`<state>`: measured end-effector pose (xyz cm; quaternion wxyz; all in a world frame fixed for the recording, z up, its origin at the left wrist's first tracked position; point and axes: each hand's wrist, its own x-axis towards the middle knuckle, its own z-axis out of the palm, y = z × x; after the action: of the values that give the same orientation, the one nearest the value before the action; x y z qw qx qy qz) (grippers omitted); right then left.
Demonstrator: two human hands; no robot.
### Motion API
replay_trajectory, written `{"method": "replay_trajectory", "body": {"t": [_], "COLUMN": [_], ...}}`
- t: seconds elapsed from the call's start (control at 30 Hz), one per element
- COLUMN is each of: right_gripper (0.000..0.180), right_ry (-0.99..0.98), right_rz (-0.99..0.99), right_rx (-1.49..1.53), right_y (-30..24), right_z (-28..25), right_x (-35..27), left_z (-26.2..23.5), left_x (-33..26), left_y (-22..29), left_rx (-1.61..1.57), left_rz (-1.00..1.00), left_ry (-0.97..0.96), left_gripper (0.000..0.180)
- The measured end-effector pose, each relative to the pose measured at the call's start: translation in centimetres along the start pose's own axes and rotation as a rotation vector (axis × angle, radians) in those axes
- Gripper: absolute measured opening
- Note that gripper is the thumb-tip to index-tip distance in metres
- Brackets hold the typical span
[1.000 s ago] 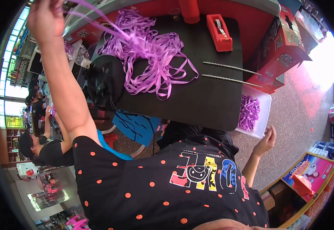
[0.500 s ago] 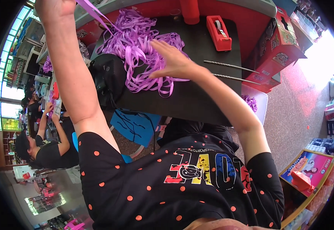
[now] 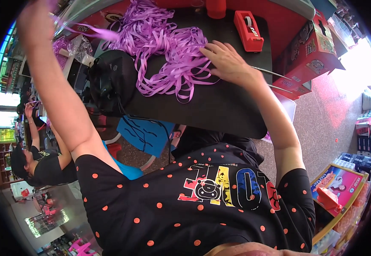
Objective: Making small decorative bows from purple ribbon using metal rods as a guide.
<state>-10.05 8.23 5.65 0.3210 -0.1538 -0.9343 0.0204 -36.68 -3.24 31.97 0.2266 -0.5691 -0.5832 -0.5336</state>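
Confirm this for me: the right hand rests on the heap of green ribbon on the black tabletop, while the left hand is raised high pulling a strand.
One detail is wrong: the ribbon is purple, not green. The head view shows the right hand resting on the heap of purple ribbon on the black tabletop, while the left hand is raised high pulling a strand.

Purple ribbon [image 3: 168, 47] on a black table [image 3: 219, 106] — red tape dispenser [image 3: 248, 30], orange-dotted black shirt [image 3: 185, 205].
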Motion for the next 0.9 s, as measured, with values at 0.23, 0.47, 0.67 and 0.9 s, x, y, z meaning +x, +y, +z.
{"method": "replay_trajectory", "body": {"t": [0.23, 0.47, 0.67, 0.9], "right_gripper": [0.034, 0.04, 0.038, 0.025], "right_ry": [0.247, 0.495, 0.592, 0.472], "right_rz": [0.574, 0.628, 0.693, 1.02], "right_rx": [1.056, 1.265, 1.014, 0.936], "right_y": [-2.6, -2.1, 0.0, 1.3], "right_z": [-9.4, -14.3, -17.4, -23.8], "right_x": [-0.9, -6.7, -13.1, -21.0], "left_z": [9.2, 17.2, 21.0, 29.9], "left_x": [-7.8, -9.8, -12.2, -17.3], "left_y": [11.1, 16.2, 19.4, 23.0], "left_rx": [-0.163, -1.0, -0.908, -1.445], "left_rz": [0.047, 0.487, -0.199, -0.468], "left_ry": [-0.785, -0.851, -1.429, -1.812], "left_gripper": [0.017, 0.01, 0.011, 0.022]}}
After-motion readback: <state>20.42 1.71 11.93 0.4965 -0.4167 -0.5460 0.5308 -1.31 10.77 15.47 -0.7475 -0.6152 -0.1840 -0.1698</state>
